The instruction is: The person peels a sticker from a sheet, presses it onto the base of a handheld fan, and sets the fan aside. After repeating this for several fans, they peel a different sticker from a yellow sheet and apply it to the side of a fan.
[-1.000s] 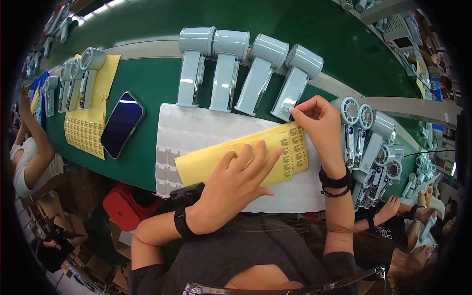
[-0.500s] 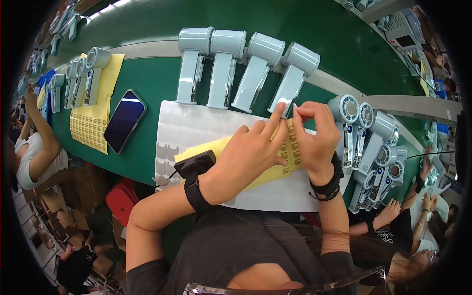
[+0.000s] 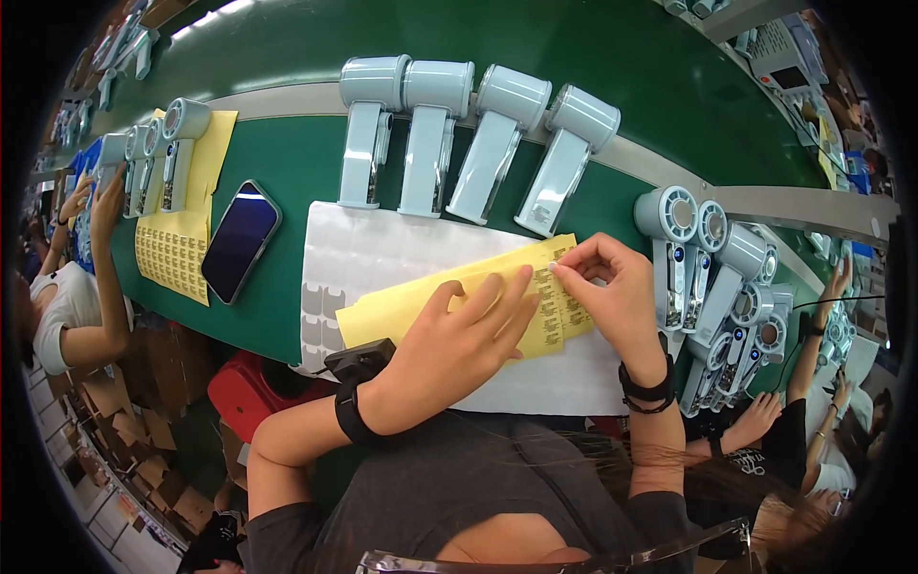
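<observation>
Two overlapping yellow sheets of small printed labels [image 3: 449, 298] lie on a white backing sheet [image 3: 354, 230] in front of me. My left hand [image 3: 459, 335] rests over the yellow sheets with its fingers spread. At their right end, my right hand [image 3: 607, 287] pinches thumb and forefinger together by the labels. A tiny pale bit shows at those fingertips, too small to name. Beyond the sheets several light blue handheld fans [image 3: 555, 163] lie in a row, heads away from me. The rightmost one has a small mark near its handle end.
A dark phone [image 3: 245, 241] lies at the left, beside another yellow label sheet [image 3: 174, 256] with fans on it. More fans [image 3: 712, 277] are piled at the right. A red stool [image 3: 244, 394] stands below the table edge. Other people work on both sides.
My right hand has moved down from the rightmost fan's handle end to the labels. My left hand has drawn back from that fan onto the yellow sheets, its fingers spreading.
</observation>
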### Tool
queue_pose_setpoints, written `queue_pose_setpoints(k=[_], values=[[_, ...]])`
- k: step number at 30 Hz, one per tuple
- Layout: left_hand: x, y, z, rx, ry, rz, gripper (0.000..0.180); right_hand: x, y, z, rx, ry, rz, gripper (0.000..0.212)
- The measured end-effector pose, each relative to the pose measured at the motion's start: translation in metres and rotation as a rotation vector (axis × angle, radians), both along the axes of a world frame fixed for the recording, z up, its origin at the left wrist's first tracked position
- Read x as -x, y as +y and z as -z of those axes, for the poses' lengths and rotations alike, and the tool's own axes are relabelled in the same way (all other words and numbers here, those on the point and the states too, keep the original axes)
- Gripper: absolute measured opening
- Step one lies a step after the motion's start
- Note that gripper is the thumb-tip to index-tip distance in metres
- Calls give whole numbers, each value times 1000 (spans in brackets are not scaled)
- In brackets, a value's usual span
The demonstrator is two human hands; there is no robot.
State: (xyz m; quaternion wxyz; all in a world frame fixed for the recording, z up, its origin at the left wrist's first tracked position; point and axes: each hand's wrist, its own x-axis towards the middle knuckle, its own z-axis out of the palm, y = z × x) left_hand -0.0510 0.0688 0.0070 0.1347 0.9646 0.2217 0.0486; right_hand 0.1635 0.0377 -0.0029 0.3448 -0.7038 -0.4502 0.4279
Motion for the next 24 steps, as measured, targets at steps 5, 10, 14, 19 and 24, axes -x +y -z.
queue_pose_setpoints(k=[5, 10, 14, 19, 24], values=[[2, -6, 6, -19, 26, -36, 65, 0, -1, -1, -6, -43, -22, 8], [3, -8, 7, 5, 35, -54, 68, 1, 0, -3, -55, -160, -69, 8], [4, -9, 7, 25, 20, -68, 70, -1, -2, -4, -70, -98, -46, 8], [5, -9, 7, 12, 34, -65, 71, -6, -6, -8, -110, -36, -9, 8], [5, -10, 10, 10, 9, -71, 69, 2, 0, -5, -41, -108, -104, 8]])
